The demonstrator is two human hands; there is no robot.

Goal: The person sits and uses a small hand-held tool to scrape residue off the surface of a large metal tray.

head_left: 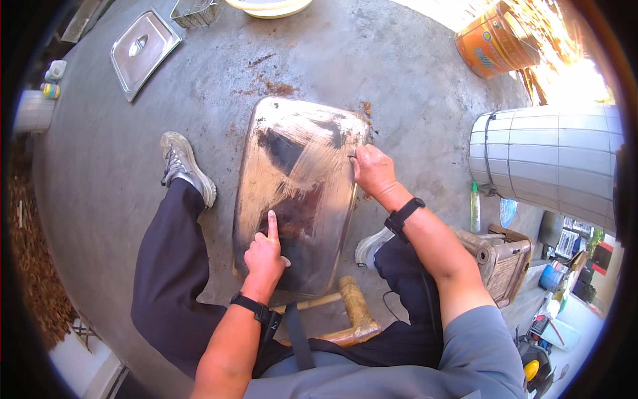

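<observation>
A large rectangular metal pan (312, 179) lies on the floor between my feet. Its surface is scraped bright and brownish in places, with dark burnt patches near the middle and the near end. My left hand (264, 256) rests over its near left part, the index finger stretched out on the dark patch and the other fingers curled; nothing shows in it. At the pan's right edge, my right hand (373, 169) is closed, pinching something thin and dark whose kind is mostly hidden by the fingers.
A shiny metal lid (145, 50) lies far left, near a wire basket (194, 13) and a pale basin (269, 8). An orange bucket (495, 43) stands far right. On the right are a tiled pillar (545, 159), a green bottle (474, 209) and a wooden stool (505, 266).
</observation>
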